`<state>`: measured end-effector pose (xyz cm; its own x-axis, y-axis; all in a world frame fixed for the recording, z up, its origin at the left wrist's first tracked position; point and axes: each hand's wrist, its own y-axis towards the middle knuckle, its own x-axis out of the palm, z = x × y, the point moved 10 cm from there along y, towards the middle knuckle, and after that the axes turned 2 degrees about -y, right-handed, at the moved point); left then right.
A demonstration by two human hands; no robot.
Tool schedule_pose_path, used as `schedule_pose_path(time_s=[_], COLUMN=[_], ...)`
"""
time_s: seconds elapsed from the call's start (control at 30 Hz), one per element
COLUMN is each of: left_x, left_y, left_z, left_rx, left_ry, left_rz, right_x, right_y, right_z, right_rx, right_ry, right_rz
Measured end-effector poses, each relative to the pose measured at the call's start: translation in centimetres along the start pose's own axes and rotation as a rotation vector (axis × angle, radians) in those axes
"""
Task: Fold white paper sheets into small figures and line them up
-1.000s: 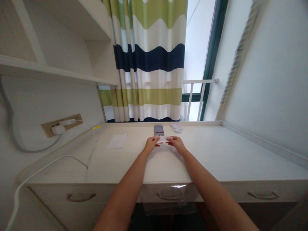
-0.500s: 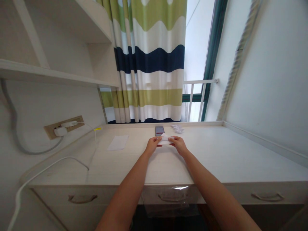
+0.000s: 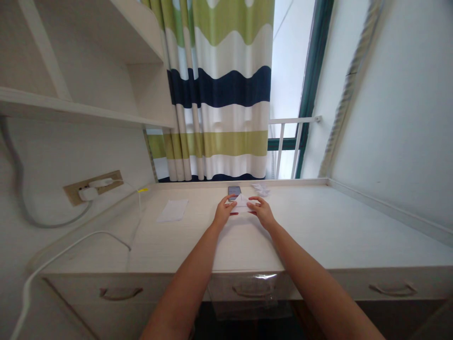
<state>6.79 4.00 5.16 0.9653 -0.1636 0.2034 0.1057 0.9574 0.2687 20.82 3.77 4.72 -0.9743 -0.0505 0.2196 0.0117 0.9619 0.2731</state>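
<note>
A folded white paper [image 3: 242, 205] with a red strip along its lower edge lies on the desk, its top narrowing to a point. My left hand [image 3: 223, 212] is at its left side, fingers spread, close to the lower end of a smartphone [image 3: 234, 191]. My right hand [image 3: 262, 212] is at its right side, with thumb and fingers apart and the fingertips at the paper's edge. Neither hand visibly grips the paper. The phone lies flat, with its lower end close to the paper's tip.
The cream desk [image 3: 318, 226] has a loose white sheet [image 3: 172, 210] to the left and crumpled white paper [image 3: 261, 190] at the back. A wall socket [image 3: 92, 187] with a plugged-in white adapter and cables sits left. A shelf overhangs upper left; a striped curtain hangs behind.
My hands have drawn slightly apart and their fingers have opened from the paper. The folded paper now shows a pointed top and more of its red lower edge.
</note>
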Motion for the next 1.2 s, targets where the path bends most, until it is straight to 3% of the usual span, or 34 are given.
schedule_pose_path(time_s=[0.23,0.63,0.87,1.0,1.2], left_x=[0.5,-1.4,-0.4,-0.6,-0.7], left_y=[-0.2,0.2,0.0,-0.1,0.0], left_z=[-0.6,-0.7,-0.5,-0.3,-0.5], left_rx=[-0.046,-0.053,-0.026,-0.023,-0.037], left_ry=[0.035,0.004,0.025,0.07,0.116], left_rz=[-0.039,0.099,0.033,0.055,0.052], right_x=[0.3,0.1,0.1,0.2,1.6], right_y=[-0.1,0.4,0.1,0.0,-0.6], right_z=[0.1,1.2,0.9,0.9,1.4], right_rx=[0.023,0.088,0.09,0.095,0.146], right_ry=[-0.018,0.072,0.051,0.071,-0.023], right_rz=[-0.011,-0.032,-0.021,-0.026,-0.142])
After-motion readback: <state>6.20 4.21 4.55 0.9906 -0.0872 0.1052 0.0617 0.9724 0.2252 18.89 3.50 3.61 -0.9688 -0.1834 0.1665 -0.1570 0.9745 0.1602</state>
